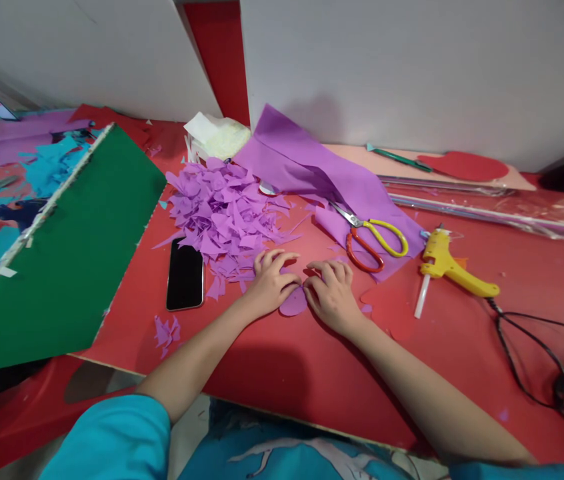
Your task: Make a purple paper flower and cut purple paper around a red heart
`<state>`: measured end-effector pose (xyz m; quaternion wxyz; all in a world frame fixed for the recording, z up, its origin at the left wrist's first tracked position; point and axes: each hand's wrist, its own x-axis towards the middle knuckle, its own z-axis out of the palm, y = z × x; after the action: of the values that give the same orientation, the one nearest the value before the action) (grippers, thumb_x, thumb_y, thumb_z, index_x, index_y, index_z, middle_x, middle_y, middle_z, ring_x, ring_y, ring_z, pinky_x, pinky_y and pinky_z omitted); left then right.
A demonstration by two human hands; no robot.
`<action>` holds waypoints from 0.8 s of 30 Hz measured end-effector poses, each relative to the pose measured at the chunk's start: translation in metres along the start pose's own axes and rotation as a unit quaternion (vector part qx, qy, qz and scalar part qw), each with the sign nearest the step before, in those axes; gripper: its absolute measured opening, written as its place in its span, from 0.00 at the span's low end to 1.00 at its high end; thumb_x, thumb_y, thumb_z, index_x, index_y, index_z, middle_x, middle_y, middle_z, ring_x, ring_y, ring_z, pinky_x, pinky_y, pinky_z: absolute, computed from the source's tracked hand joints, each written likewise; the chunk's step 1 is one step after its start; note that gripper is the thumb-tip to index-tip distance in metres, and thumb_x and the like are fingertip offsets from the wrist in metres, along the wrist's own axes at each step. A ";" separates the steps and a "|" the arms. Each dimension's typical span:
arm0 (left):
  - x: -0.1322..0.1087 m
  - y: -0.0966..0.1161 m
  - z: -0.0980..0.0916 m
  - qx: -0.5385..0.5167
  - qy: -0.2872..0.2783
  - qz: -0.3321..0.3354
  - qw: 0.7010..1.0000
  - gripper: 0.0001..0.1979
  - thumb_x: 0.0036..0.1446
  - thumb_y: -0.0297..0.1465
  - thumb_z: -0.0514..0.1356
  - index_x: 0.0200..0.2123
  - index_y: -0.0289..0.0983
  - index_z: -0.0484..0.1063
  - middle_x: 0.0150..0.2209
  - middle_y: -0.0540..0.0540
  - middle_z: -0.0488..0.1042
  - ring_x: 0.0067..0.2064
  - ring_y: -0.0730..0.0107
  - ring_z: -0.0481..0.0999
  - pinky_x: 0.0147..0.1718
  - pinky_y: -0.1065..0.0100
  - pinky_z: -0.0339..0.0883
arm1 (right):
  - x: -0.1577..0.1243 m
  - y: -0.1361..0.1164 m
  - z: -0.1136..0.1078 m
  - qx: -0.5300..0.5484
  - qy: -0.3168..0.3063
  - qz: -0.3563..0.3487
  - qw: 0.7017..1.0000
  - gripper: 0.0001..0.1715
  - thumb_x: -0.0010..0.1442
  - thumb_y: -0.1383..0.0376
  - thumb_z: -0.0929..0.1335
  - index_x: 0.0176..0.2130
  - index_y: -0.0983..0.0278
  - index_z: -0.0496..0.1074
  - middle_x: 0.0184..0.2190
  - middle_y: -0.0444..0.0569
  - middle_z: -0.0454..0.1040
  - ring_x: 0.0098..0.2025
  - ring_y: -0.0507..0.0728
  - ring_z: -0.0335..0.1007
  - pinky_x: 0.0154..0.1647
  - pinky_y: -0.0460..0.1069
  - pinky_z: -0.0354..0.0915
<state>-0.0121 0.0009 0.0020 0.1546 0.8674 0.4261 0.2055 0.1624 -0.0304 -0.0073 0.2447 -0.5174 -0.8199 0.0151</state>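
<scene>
A small rounded purple piece [293, 302] lies flat on the red counter [272, 373], just in front of the person and between the two hands. The left hand [268, 283] rests on its upper left edge, open, with fingers spread and pressing down. The right hand [331, 292] meets its right edge with the fingers curled under, and I cannot tell whether it pinches the edge or only presses on it. The hands sit close together, almost touching over the piece, with both forearms reaching in low from the near edge and the wrists down on the counter. Just beyond the left hand is a heap of purple offcuts [222, 213], which suggests a good deal of cutting is already done. A dark phone [185, 275] lies beside the heap. A large purple sheet [302, 167] behind it looks mostly uncut, so plenty of material seems to be left. Scissors [375, 240] with red and yellow handles lie closed on that sheet, and near them to the right a yellow glue gun [449, 263] lies untouched, its black cable [537, 353] trailing off. A green board [67, 247] lies tilted at the left.
</scene>
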 end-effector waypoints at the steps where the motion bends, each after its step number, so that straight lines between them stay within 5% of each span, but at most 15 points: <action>1: 0.000 0.000 0.000 -0.001 -0.002 -0.001 1.000 0.07 0.56 0.31 0.58 0.31 0.40 0.76 0.53 0.44 0.67 0.56 0.53 0.57 0.54 0.48 0.48 | 0.000 0.000 0.001 -0.003 0.002 -0.003 1.000 0.05 0.59 0.69 0.65 0.33 0.64 0.71 0.45 0.53 0.71 0.47 0.62 0.57 0.52 0.60 0.51; 6: 0.001 0.000 0.000 -0.005 0.032 -0.022 0.999 0.05 0.56 0.33 0.58 0.32 0.40 0.75 0.53 0.45 0.67 0.56 0.55 0.59 0.54 0.51 0.49 | 0.000 0.000 0.002 0.010 0.028 -0.003 1.000 0.04 0.59 0.70 0.65 0.33 0.64 0.70 0.43 0.53 0.71 0.46 0.62 0.58 0.51 0.60 0.53; 12: 0.002 -0.001 -0.001 0.004 0.142 -0.172 0.975 0.07 0.54 0.36 0.60 0.32 0.38 0.71 0.52 0.41 0.66 0.55 0.54 0.60 0.54 0.51 0.53 | 0.000 0.006 0.002 0.052 0.109 0.063 0.991 0.03 0.58 0.70 0.65 0.32 0.64 0.68 0.41 0.55 0.69 0.45 0.62 0.60 0.46 0.60 0.58; 24: 0.005 0.003 -0.011 -0.132 0.086 -0.176 0.972 0.10 0.52 0.28 0.59 0.20 0.37 0.67 0.51 0.43 0.68 0.54 0.58 0.64 0.55 0.51 0.56 | -0.001 0.008 0.003 0.089 0.106 0.084 0.987 0.03 0.58 0.69 0.65 0.31 0.63 0.68 0.41 0.53 0.69 0.45 0.62 0.60 0.46 0.59 0.57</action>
<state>-0.0125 0.0045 0.0139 0.2643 0.7300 0.5525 0.3033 0.1677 -0.0266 -0.0126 0.3732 -0.5593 -0.7383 0.0535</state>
